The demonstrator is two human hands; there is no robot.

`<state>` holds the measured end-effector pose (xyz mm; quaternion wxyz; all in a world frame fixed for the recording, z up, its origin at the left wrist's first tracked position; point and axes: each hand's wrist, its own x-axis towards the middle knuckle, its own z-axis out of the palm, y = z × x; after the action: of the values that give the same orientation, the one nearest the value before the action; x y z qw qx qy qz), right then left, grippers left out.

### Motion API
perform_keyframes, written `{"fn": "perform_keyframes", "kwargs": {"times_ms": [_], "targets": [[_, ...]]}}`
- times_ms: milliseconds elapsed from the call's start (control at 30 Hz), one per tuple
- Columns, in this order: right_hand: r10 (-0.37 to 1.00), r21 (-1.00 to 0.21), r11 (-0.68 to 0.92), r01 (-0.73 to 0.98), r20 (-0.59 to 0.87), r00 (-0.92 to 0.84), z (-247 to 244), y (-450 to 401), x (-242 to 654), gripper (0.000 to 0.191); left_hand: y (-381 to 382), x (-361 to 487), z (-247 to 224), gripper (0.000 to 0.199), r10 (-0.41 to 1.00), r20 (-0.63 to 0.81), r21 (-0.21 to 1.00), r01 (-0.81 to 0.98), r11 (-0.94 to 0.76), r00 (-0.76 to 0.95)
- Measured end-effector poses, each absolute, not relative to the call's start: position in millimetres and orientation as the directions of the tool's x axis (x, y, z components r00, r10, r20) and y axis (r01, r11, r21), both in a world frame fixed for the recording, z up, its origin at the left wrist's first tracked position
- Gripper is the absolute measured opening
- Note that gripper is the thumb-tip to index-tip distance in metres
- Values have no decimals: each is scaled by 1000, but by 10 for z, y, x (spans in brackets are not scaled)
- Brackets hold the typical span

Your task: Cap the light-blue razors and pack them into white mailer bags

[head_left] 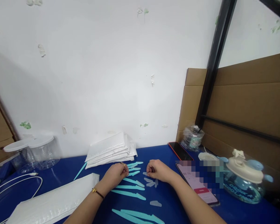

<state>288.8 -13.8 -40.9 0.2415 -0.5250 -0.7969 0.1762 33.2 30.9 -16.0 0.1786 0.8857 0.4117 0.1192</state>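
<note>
Several teal eyebrow razors (130,187) lie fanned out on the blue table, their bladed ends pointing right. My left hand (116,175), with a dark bracelet at its wrist, is closed over the upper ones, and a teal razor (134,173) sticks out from its fingertips. Across a small gap, my right hand (159,171) is closed in a pinch, with a clear blade cap (145,174) showing at its fingertips. More clear caps (150,184) lie just below it, and a single cap (155,203) rests nearer to me. Other razors (137,215) lie at the front edge of view.
White padded mailers (107,151) are stacked by the wall; another mailer (53,197) lies left. Clear jars (43,152) and a white cable (40,180) are farther left. Two phones (180,151), a wrapped jar (193,138) and a water bottle (244,180) stand or lie right.
</note>
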Motion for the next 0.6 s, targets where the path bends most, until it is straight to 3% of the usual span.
{"fn": "perform_keyframes", "kwargs": {"times_ms": [300,467,600], "targets": [[923,-562,385,732,241,-300,-352,-182,2851,2,284,359,-197,14,776,128,470,651,-596,618],[948,-811,317,492,260,-183,-298,-164,2848,8,286,359,-168,15,774,137,623,553,-553,619],[971,-936,236,263,219,-91,-264,-131,2819,26,289,372,-153,17,767,146,677,502,-539,625]]}}
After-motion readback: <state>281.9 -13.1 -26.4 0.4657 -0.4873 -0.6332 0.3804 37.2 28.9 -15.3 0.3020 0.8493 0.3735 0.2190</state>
